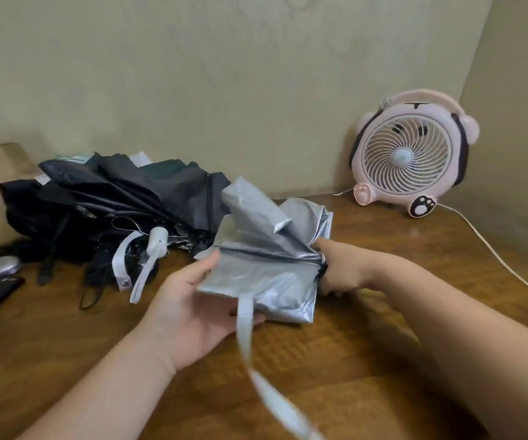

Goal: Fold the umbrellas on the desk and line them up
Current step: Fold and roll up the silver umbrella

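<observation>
shiny silver cloth umbrella (pixel 265 249), glossy wood desk (pixel 351 360)

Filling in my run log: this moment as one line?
step: folding silver umbrella | left hand: holds canopy | right hand: grips its end | strap: dangling | black umbrellas: heaped, unfolded
</observation>
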Available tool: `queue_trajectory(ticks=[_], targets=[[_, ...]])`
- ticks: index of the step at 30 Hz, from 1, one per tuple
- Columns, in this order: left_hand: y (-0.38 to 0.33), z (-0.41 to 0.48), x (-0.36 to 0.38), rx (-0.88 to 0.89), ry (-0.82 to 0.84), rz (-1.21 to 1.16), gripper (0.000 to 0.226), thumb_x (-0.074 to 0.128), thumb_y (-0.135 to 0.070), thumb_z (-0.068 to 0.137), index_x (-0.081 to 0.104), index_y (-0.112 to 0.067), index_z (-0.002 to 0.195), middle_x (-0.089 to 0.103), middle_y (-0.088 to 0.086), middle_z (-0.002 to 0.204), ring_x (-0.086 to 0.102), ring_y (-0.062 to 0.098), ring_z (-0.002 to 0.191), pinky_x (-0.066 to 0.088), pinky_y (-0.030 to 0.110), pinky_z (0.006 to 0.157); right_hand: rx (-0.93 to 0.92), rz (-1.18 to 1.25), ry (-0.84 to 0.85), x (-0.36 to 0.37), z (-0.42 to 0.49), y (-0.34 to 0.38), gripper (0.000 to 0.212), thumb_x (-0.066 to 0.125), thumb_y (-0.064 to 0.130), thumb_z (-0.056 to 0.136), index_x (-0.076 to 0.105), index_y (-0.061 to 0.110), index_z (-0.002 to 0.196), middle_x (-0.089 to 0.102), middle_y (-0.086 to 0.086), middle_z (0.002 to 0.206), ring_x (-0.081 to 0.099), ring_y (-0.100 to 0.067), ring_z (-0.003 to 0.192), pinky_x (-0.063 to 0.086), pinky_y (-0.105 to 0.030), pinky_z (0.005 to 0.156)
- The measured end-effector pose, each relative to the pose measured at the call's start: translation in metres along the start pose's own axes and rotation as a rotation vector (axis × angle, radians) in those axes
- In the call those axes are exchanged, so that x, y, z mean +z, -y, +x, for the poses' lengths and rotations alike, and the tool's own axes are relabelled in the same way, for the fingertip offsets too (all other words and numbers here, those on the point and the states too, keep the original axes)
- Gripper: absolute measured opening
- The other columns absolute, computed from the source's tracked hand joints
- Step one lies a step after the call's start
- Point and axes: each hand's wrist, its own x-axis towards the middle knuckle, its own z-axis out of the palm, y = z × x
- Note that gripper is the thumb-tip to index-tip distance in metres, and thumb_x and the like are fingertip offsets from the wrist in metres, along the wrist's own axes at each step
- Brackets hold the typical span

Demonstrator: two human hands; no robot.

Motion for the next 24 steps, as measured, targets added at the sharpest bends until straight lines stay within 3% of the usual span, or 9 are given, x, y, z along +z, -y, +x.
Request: queue_trajectory(ticks=[2, 6, 7, 9, 12, 15, 20, 22, 24], targets=[[-0.002, 0.003, -0.003, 0.071, 0.031, -0.039, 0.064, 0.04, -0.057, 0.102, 0.069, -0.007, 0.13, 0.062, 0.024, 0.139, 0.063, 0.044, 0.124, 0.038, 0.063, 0.11, 0.02, 0.043, 0.045, -0.005, 0.001, -0.002, 0.062, 0.077, 0.014, 0.063, 0.048, 0.029, 0.116, 0.072, -0.012, 0.1, 0.072, -0.022, 0.067, 0.056, -0.036, 0.061], [-0.013, -0.001, -0.013, 0.026, 0.351, 0.008, 0.085, 0.04, -0.069, 0.1, 0.025, -0.012, 0.161, 0.029, 0.032, 0.16, 0.029, 0.054, 0.147, 0.004, 0.075, 0.118, 0.114, -0.049, 0.084, -0.006, 0.0, 0.006, 0.07, 0.084, 0.021, 0.067, 0.043, 0.023, 0.124, 0.068, -0.017, 0.108, 0.07, -0.024, 0.079, 0.058, -0.037, 0.063], [-0.018, -0.003, -0.025, 0.005, 0.344, 0.049, 0.082, 0.042, -0.065, 0.102, 0.025, -0.009, 0.16, 0.037, 0.038, 0.153, 0.038, 0.057, 0.14, 0.009, 0.076, 0.117, 0.13, -0.13, 0.068, -0.003, 0.0, 0.009, 0.066, 0.082, 0.023, 0.07, 0.042, 0.02, 0.123, 0.065, -0.015, 0.109, 0.07, -0.027, 0.086, 0.062, -0.04, 0.069], [-0.029, -0.007, -0.033, -0.04, 0.249, 0.141, 0.069, 0.044, -0.054, 0.105, 0.043, -0.001, 0.148, 0.064, 0.039, 0.12, 0.065, 0.053, 0.108, 0.038, 0.069, 0.105, 0.084, -0.267, 0.017, 0.002, 0.001, 0.015, 0.052, 0.074, 0.024, 0.08, 0.04, 0.018, 0.119, 0.061, -0.009, 0.108, 0.066, -0.028, 0.092, 0.062, -0.043, 0.081], [-0.039, 0.005, -0.038, -0.07, 0.047, 0.479, 0.061, 0.046, -0.055, 0.1, 0.07, -0.001, 0.115, 0.074, 0.027, 0.097, 0.074, 0.038, 0.084, 0.056, 0.051, 0.081, -0.022, -0.425, -0.085, 0.008, 0.003, 0.013, 0.039, 0.06, 0.021, 0.092, 0.036, 0.015, 0.122, 0.059, -0.005, 0.097, 0.062, -0.027, 0.086, 0.056, -0.041, 0.076], [-0.029, 0.012, -0.042, -0.144, -0.203, 0.587, 0.078, 0.045, -0.068, 0.091, 0.06, -0.002, 0.129, 0.071, 0.026, 0.12, 0.07, 0.042, 0.11, 0.05, 0.056, 0.098, -0.122, -0.671, -0.341, 0.01, 0.004, 0.008, 0.042, 0.059, 0.018, 0.092, 0.034, 0.017, 0.125, 0.057, -0.003, 0.087, 0.063, -0.032, 0.08, 0.054, -0.042, 0.066], [-0.021, 0.018, -0.027, 0.147, -0.023, 0.229, 0.068, 0.075, -0.049, 0.085, 0.058, -0.022, 0.145, 0.059, 0.017, 0.145, 0.059, 0.037, 0.132, 0.04, 0.059, 0.112, -0.234, -0.682, -0.828, 0.002, -0.005, 0.01, 0.045, 0.063, 0.022, 0.089, 0.036, 0.021, 0.125, 0.06, -0.002, 0.084, 0.063, -0.034, 0.074, 0.036, -0.036, 0.05], [-0.022, 0.024, -0.013, 0.25, 0.055, 0.162, 0.079, 0.092, -0.049, 0.068, 0.066, -0.019, 0.137, 0.061, 0.016, 0.142, 0.061, 0.034, 0.128, 0.051, 0.052, 0.105, -0.298, -0.689, -1.043, -0.008, -0.007, 0.009, 0.041, 0.067, 0.016, 0.084, 0.041, 0.019, 0.116, 0.059, -0.005, 0.078, 0.062, -0.035, 0.07, 0.025, -0.033, 0.048], [-0.028, 0.03, 0.003, 0.224, 0.097, 0.154, 0.09, 0.085, -0.063, 0.068, 0.061, -0.018, 0.142, 0.061, 0.016, 0.142, 0.061, 0.037, 0.127, 0.055, 0.049, 0.098, -0.327, -0.692, -1.199, -0.02, -0.008, 0.009, 0.038, 0.074, 0.014, 0.081, 0.047, 0.017, 0.107, 0.058, -0.005, 0.071, 0.059, -0.034, 0.064, 0.019, -0.03, 0.048]])
